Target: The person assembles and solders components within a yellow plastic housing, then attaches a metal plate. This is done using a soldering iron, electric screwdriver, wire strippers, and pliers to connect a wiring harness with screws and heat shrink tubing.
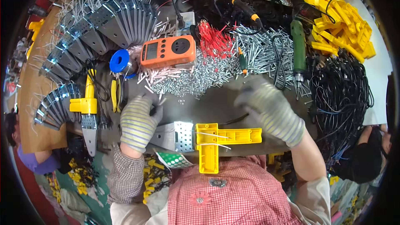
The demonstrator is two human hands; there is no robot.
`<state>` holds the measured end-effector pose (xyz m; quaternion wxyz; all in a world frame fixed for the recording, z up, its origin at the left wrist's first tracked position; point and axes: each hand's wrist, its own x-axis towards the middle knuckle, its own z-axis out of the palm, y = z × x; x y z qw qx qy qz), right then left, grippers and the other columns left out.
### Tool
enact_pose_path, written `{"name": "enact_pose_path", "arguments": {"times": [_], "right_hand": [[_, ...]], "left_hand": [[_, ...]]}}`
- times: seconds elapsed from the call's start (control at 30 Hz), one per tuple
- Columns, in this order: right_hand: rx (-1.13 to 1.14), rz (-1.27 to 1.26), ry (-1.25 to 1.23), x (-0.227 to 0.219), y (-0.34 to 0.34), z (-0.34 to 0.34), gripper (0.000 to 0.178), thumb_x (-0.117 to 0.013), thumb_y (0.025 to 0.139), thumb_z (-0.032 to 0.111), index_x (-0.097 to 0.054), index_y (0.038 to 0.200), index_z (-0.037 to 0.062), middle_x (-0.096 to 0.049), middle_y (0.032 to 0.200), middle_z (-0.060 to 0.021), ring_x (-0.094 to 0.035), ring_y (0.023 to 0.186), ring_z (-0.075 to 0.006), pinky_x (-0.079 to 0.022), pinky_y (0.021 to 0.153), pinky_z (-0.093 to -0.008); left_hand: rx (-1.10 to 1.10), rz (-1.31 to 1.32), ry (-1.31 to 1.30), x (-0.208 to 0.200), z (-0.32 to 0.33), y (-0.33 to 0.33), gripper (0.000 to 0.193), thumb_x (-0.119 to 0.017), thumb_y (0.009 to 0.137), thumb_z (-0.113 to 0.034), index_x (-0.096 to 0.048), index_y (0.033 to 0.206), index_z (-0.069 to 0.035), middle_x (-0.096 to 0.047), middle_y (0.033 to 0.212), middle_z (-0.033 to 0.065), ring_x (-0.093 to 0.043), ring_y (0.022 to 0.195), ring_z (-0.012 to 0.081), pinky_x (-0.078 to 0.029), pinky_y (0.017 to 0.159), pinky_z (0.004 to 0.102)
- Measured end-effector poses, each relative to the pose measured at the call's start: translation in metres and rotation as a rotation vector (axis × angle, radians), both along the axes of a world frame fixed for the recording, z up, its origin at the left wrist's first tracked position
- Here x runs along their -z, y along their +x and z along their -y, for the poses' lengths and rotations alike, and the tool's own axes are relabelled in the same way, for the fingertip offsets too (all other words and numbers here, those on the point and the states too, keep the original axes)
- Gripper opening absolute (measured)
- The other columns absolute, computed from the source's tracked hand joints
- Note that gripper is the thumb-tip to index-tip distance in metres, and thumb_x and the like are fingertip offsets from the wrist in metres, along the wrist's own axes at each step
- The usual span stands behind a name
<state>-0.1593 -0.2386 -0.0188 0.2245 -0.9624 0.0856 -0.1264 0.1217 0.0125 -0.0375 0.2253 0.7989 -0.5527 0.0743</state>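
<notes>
In front of me lies an opened yellow plastic handle shell [239, 136], T-shaped, with its hollow side up. At its left is a grey metal plate with a perforated bracket [183, 136], and two pale wires run from it across the shell. My left hand [138, 121], in a striped glove, is beside the plate with its fingers curled; what they pinch, if anything, is too small to name. My right hand [268, 110], gloved too, is above the shell's right arm, its fingers smeared by motion. A black cord [236, 120] runs from the shell toward it.
An orange meter [168, 52] stands beyond a pile of nuts and screws [200, 77]. Left are a blue spool [120, 61], yellow-handled pliers [114, 96], an assembled yellow tool [88, 100] and rows of metal plates [100, 29]. Right are a green electric screwdriver [298, 48] and bundled black cords [341, 91].
</notes>
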Motion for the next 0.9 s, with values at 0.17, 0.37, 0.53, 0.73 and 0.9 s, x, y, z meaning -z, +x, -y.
{"name": "enact_pose_path", "arguments": {"times": [0.17,0.37,0.53,0.73,0.9], "right_hand": [[-0.321,-0.414,-0.031,-0.036,0.044,-0.001,0.03,-0.085,0.077,0.028,-0.078,0.102,0.0144,-0.065,0.113,-0.0131,-0.064,0.11,-0.0341,-0.054,0.095,-0.0458],[-0.435,-0.311,0.047,-0.027,0.036,0.002,0.034,-0.088,0.074,0.031,-0.076,0.101,0.0152,-0.064,0.111,-0.0107,-0.064,0.11,-0.0335,-0.052,0.096,-0.0464],[-0.384,-0.154,0.038,0.0,0.025,-0.011,0.027,-0.08,0.078,0.013,-0.071,0.102,0.0068,-0.064,0.109,-0.0109,-0.064,0.106,-0.0342,-0.056,0.091,-0.0431],[0.095,0.024,0.465,-0.011,0.028,-0.033,0.018,-0.074,0.088,0.008,-0.075,0.106,0.0036,-0.072,0.102,-0.0147,-0.071,0.09,-0.0368,-0.058,0.083,-0.0404],[0.017,0.008,0.219,-0.018,0.027,-0.043,0.023,-0.077,0.092,0.019,-0.077,0.112,0.0081,-0.072,0.092,-0.0141,-0.071,0.088,-0.0374,-0.056,0.081,-0.0451]], "left_hand": [[0.048,-0.091,0.022,0.001,-0.015,-0.005,0.016,-0.082,0.08,-0.007,-0.073,0.093,-0.005,-0.069,0.091,0.0135,-0.068,0.079,0.0319,-0.056,0.072,0.0403],[0.034,-0.186,0.064,-0.012,-0.008,-0.007,0.014,-0.081,0.082,-0.006,-0.074,0.094,-0.006,-0.07,0.091,0.0109,-0.07,0.081,0.0302,-0.057,0.073,0.0402],[0.144,-0.101,0.082,-0.008,0.007,-0.012,0.012,-0.081,0.083,-0.011,-0.072,0.092,-0.009,-0.071,0.093,0.0113,-0.07,0.084,0.0323,-0.057,0.077,0.0428],[0.189,0.286,0.379,-0.018,0.015,-0.022,0.017,-0.077,0.081,-0.015,-0.072,0.097,-0.01,-0.071,0.095,0.0103,-0.071,0.089,0.0314,-0.057,0.079,0.0453],[0.222,0.261,0.524,-0.02,0.03,-0.014,0.022,-0.078,0.076,-0.016,-0.071,0.095,-0.008,-0.07,0.094,0.01,-0.071,0.09,0.0314,-0.057,0.081,0.0457]]}}
